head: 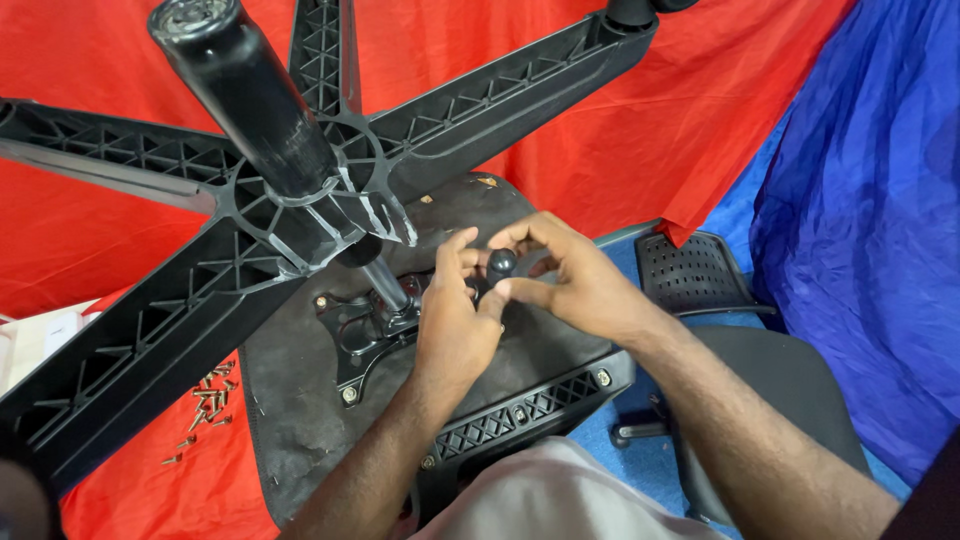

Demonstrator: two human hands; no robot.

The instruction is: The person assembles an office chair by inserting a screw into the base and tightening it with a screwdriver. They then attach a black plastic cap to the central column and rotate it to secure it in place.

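An office chair lies upside down, its black star base and gas cylinder pointing toward me. The seat underside carries a black metal mechanism plate. My left hand and my right hand meet just right of the cylinder shaft. Both sets of fingertips pinch a small round black knob on the end of a lever over the mechanism. The lever itself is mostly hidden behind my fingers.
Several small screws lie scattered on the red cloth at lower left. A perforated black chair back lies to the right, with blue cloth beyond it. A white box edge shows at far left.
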